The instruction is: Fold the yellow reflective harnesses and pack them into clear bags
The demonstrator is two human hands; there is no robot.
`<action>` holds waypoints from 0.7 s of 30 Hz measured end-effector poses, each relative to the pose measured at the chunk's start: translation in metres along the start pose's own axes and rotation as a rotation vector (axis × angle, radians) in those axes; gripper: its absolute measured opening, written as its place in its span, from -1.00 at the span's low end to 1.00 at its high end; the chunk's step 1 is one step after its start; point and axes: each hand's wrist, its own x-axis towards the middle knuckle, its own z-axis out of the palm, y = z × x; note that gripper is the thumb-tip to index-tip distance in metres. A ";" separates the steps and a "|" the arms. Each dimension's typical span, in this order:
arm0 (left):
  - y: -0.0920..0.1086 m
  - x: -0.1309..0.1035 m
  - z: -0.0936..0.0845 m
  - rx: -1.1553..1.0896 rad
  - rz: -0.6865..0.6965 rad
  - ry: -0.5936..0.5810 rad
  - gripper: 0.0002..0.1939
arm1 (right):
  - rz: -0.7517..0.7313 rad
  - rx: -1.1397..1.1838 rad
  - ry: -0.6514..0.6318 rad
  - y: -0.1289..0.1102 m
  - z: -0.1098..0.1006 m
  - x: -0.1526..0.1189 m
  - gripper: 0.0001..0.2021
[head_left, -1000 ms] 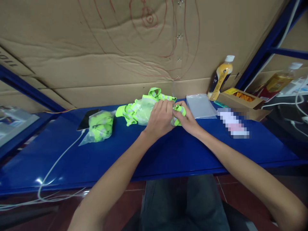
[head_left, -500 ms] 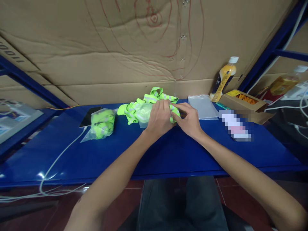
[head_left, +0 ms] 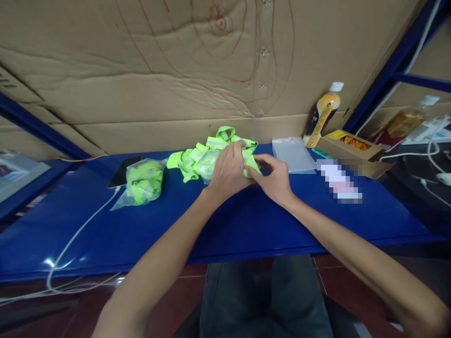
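A neon green cloth item with grey bands (head_left: 190, 162) lies bunched at the back middle of the blue table, partly in or under a clear plastic bag (head_left: 207, 164). My left hand (head_left: 230, 166) is over its right part, fingers bent and pressed together around cloth and plastic. Just to the right, my right hand (head_left: 273, 176) pinches the right end of the green cloth between thumb and fingers. Further left sits a closed-looking clear bag with a similar green bundle inside (head_left: 145, 182).
A stack of clear bags (head_left: 294, 155) lies right of my hands. Beyond it are a yellow bottle (head_left: 322, 115), an open cardboard box (head_left: 352, 146) and a blurred-out item (head_left: 340, 182). A dark phone (head_left: 123, 172) with a white cable (head_left: 82, 230) lies left. Cardboard (head_left: 158, 94) stands behind.
The view has shifted slightly, moving the scene a little left. My right fingers have shifted on the cloth's right end, where more green shows between my hands.
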 end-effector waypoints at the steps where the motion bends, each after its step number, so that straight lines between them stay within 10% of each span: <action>1: 0.000 -0.001 0.000 0.007 0.015 -0.009 -0.22 | -0.025 -0.012 -0.022 0.002 0.000 0.000 -0.84; 10: -0.008 0.007 -0.015 0.025 0.229 -0.190 0.25 | 0.190 0.174 0.030 0.029 -0.011 0.014 -0.55; 15: -0.011 0.011 -0.031 0.120 0.103 -0.204 -0.22 | -0.048 0.056 -0.068 0.020 -0.019 0.014 -0.53; 21: -0.013 0.014 -0.033 -0.087 -0.084 -0.261 -0.35 | -0.248 -0.131 -0.140 0.001 -0.024 0.013 -0.76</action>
